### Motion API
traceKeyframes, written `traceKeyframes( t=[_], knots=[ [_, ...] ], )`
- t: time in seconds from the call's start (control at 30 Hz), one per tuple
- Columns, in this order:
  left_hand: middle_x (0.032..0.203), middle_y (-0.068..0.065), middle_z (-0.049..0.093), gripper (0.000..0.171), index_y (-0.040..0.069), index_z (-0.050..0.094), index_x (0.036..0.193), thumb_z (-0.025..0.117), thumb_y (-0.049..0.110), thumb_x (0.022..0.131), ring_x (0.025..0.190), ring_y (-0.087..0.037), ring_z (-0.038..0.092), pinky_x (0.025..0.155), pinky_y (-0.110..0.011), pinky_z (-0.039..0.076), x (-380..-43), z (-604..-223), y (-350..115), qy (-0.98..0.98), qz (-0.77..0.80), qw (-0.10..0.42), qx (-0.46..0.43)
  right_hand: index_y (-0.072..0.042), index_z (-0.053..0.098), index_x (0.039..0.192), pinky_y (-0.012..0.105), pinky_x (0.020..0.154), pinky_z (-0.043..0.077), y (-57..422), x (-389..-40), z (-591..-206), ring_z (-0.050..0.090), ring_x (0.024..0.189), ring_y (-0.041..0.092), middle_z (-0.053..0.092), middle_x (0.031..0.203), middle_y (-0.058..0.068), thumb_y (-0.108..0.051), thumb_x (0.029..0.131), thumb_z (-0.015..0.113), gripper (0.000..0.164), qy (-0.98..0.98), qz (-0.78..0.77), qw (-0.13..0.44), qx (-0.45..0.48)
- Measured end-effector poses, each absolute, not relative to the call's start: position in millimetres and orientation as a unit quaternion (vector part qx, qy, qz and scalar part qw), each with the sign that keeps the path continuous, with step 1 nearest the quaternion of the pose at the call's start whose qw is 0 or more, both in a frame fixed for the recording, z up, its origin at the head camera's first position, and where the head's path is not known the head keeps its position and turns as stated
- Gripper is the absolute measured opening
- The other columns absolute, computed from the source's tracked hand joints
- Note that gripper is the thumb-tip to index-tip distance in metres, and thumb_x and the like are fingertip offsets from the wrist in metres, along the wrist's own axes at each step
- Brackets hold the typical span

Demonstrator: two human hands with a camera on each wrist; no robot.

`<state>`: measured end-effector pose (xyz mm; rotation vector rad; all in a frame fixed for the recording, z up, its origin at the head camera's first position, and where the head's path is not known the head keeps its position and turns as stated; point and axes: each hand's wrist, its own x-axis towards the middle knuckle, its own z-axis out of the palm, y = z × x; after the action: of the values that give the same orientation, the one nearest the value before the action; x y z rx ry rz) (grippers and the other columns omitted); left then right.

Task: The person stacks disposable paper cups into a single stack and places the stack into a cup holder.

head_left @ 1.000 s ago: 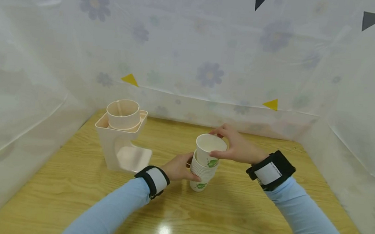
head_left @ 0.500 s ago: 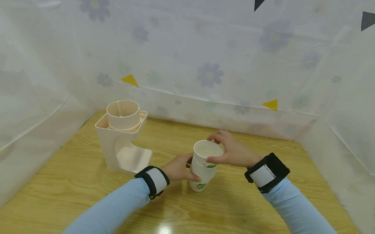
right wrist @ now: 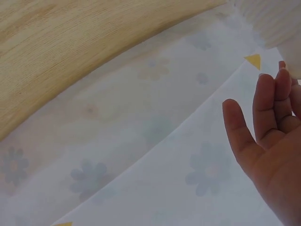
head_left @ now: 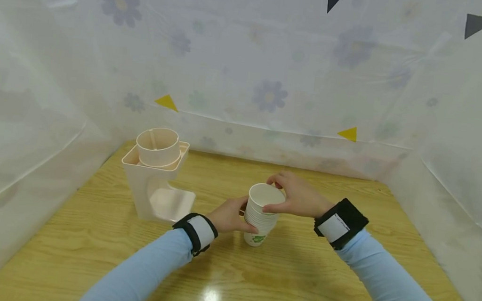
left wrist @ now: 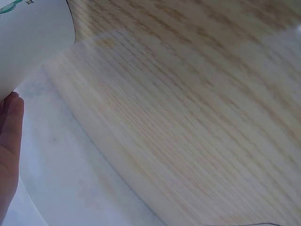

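Note:
A stack of white paper cups with a green leaf print stands on the wooden table near the middle of the head view. My left hand grips the stack from the left, thumb in front. With thumb and fingers, my right hand holds the top paper cup by its rim; that cup sits nested low in the stack. In the left wrist view, part of a cup shows beside my fingers. The right wrist view has the ridged rims of the stack above my curved fingers.
A cream plastic holder stands at the left of the table, with a round tube in its top and a flat ledge at its foot. White flower-patterned sheeting encloses the back and both sides.
My right hand has moved down and slightly left, and the top cup has sunk from standing high above the stack to nested in it. My left hand has stayed in place.

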<state>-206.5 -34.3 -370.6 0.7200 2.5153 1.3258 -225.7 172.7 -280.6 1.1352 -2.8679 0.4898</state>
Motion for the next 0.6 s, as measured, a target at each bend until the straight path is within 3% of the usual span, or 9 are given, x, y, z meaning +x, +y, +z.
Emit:
traceKeyframes(
  t=[0.4, 0.6],
  knots=[
    [0.122, -0.005, 0.059, 0.069, 0.01, 0.046, 0.133, 0.079, 0.024, 0.075, 0.107, -0.02, 0.058, 0.09, -0.036, 0.049, -206.7, -371.7, -35.3, 0.849, 0.454, 0.106, 0.25, -0.007, 0.058, 0.115, 0.034, 0.077, 0.048, 170.9, -222.9, -285.9, 0.053, 0.091, 0.019, 0.057, 0.103, 0.005, -0.057, 0.068, 0.075, 0.07, -0.92, 0.134, -0.005, 0.369],
    [0.123, -0.006, 0.059, 0.069, 0.01, 0.045, 0.134, 0.079, 0.023, 0.075, 0.107, -0.021, 0.058, 0.09, -0.036, 0.049, -206.5, -372.9, -35.3, 0.85, 0.451, 0.107, 0.25, -0.006, 0.057, 0.116, 0.034, 0.078, 0.049, 170.6, -223.0, -289.0, 0.054, 0.094, 0.019, 0.057, 0.109, 0.006, -0.056, 0.068, 0.075, 0.072, -0.92, 0.134, -0.01, 0.369]
  ],
)
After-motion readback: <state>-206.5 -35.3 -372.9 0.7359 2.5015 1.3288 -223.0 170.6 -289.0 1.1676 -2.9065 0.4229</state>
